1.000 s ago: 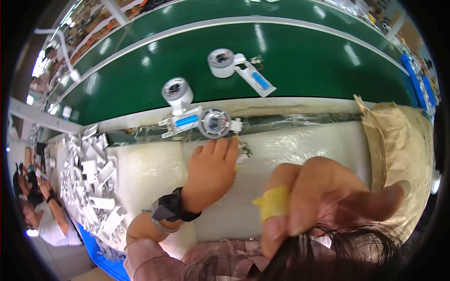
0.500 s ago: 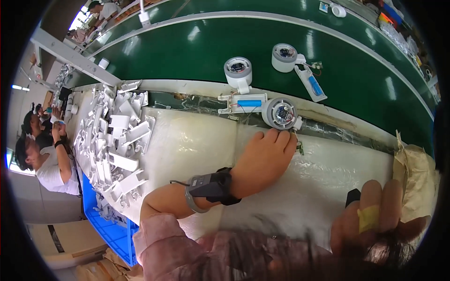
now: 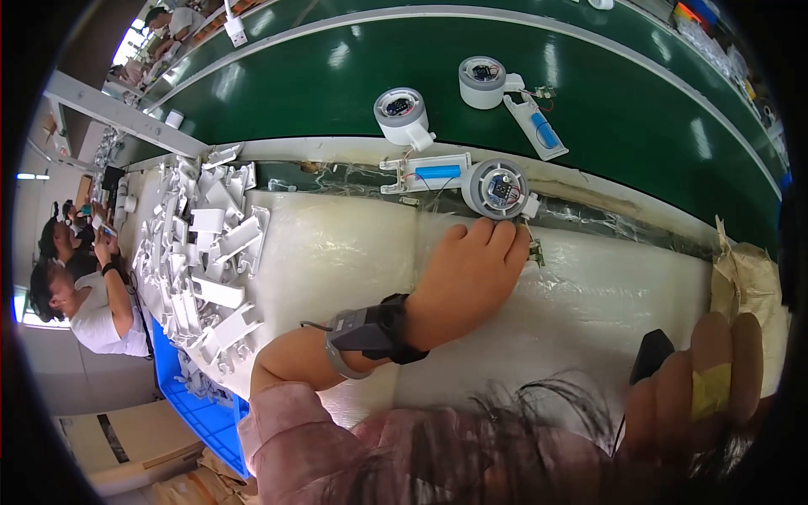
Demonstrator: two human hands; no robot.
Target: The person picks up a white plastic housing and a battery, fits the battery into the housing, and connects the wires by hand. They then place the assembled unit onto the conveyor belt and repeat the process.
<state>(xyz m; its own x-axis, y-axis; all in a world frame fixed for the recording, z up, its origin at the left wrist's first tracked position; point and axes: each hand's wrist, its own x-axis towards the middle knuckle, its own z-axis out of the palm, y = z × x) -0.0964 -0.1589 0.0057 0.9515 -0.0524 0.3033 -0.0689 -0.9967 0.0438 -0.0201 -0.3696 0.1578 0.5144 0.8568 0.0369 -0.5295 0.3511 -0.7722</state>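
Note:
My left hand [image 3: 471, 273] reaches up from the lower edge, its fingers bent over the near rim of a round white housing [image 3: 495, 188] with a grey ring and a small circuit board inside. A small green board [image 3: 536, 251] on thin wires hangs beside the fingertips. Touching the housing's left side is a white tray [image 3: 394, 175] with a blue cylindrical battery [image 3: 438, 172]. At the lower right, close and dim, my right hand [image 3: 699, 396] has its fingers bent together, yellow tape round one; its fingertips and anything in them are hidden. A black object [image 3: 651, 353] shows beside it.
Two more round housings, one nearer [image 3: 402, 118] and one farther [image 3: 483, 82], stand on the green surface [image 3: 278, 101]. Many white plastic parts [image 3: 206, 252] lie heaped at left, above a blue crate [image 3: 198, 417]. Brown paper [image 3: 749, 282] lies at right. A co-worker [image 3: 105, 307] sits at far left.
The view has shifted slightly. The housing under my left hand and its tray sit a little farther right of the other housings, and the nearer of those has turned. My right hand has moved right.

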